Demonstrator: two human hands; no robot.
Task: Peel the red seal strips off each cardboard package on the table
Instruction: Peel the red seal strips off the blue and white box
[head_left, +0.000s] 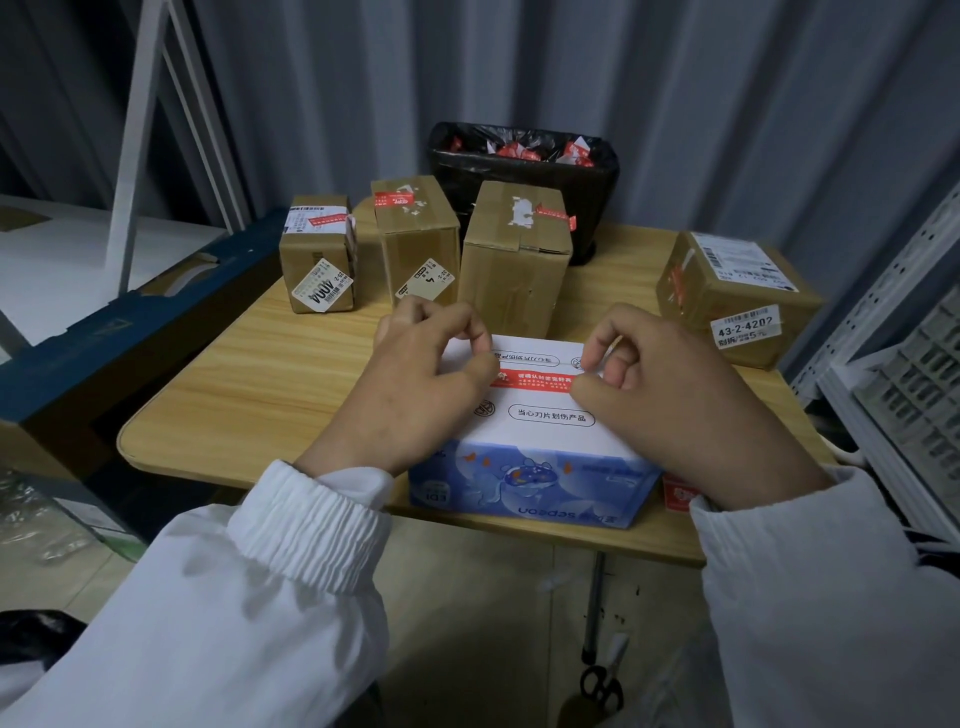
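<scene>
Front edge of the table (249, 395): left hand (426, 379) (curled, gripping nothing) braces a white box (540, 452); right hand (675, 400) pinches its red seal strip (535, 382), best peeled low, slowly.

Parcel storeroom, labelled cardboard packages (317, 254), metal shelving (904, 332)

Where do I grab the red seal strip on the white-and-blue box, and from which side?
Pinch the right end of the red paper seal strip, coming from the right, and peel leftward. It lies flat across the top seam of the white-and-blue cardboard box, so only an end edge lifts; the right hand seems to pinch there; the left hand rests on the other end.
</scene>
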